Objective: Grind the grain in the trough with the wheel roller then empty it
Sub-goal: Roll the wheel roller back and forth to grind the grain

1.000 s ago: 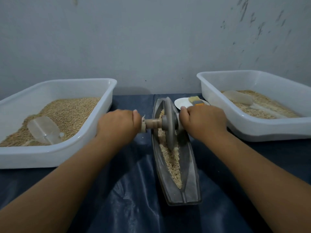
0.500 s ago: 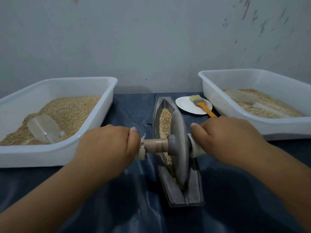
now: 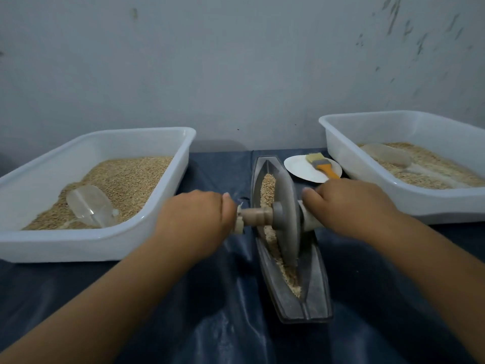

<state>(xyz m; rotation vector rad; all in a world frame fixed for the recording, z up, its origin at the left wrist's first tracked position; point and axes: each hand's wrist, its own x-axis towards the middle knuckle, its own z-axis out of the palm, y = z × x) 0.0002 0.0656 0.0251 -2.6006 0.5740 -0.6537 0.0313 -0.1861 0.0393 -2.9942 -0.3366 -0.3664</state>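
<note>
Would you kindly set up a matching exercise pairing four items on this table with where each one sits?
Things:
1. wheel roller
2. brush
3. clear scoop
4. left hand

Places:
A. in the left tub's grain
B. on the white plate
C. gripping the roller's wooden handle
D. standing in the trough

Pairs: 1-D, 2-B, 3-A, 4-C

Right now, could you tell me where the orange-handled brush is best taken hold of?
Grip the brush by its orange handle, coming from the near right: the handle points that way off the white plate, while the bristle end rests on the plate.
</note>
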